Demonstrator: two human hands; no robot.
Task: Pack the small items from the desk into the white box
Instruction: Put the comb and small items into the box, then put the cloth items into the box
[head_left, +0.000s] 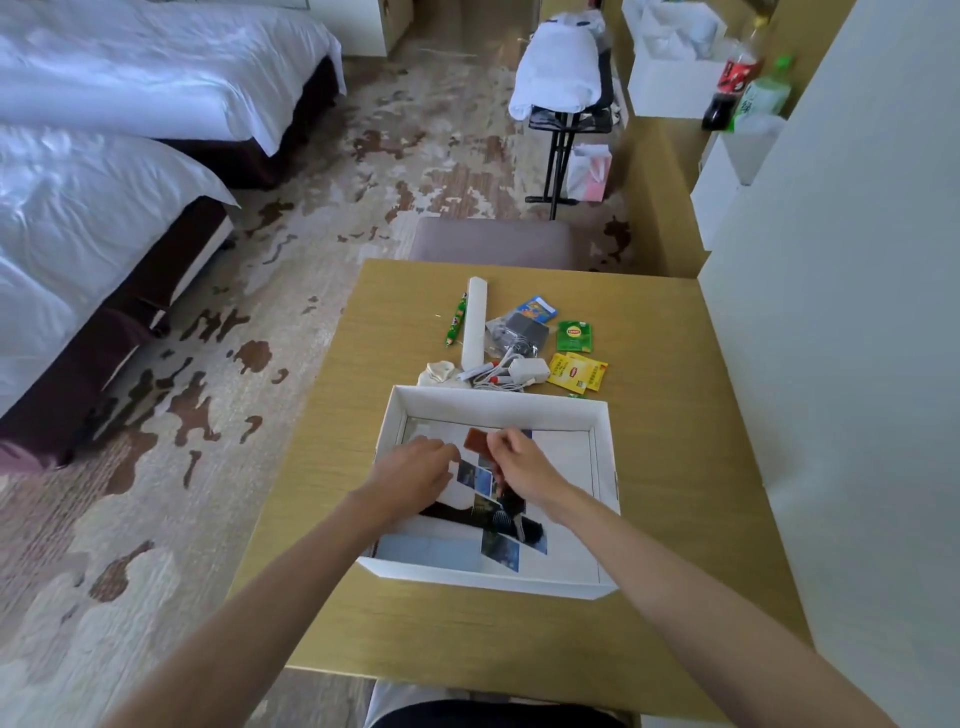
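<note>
The white box (498, 402) lies open on the wooden desk (670, 457), with a printed sheet of photos on its floor. Both hands are inside it. My right hand (522, 467) pinches a small brown rectangular item (475, 442), and a dark item (511, 506) hangs below the palm. My left hand (415, 475) rests palm down on the box floor, fingers curled beside the brown item; whether it grips anything is hidden. Beyond the box lie a white charger with cable (527, 370), a grey adapter (522, 330), yellow tea bags (576, 371), a green tea bag (574, 335), a blue packet (537, 307), a long white stick (475, 322) and a green pen (457, 319).
A crumpled tissue (439, 371) lies by the box's far left corner. A padded stool (493, 241) stands behind the desk, a wall (857, 312) runs along its right edge. Beds (104, 208) fill the left; bottles (737, 78) stand on a far counter.
</note>
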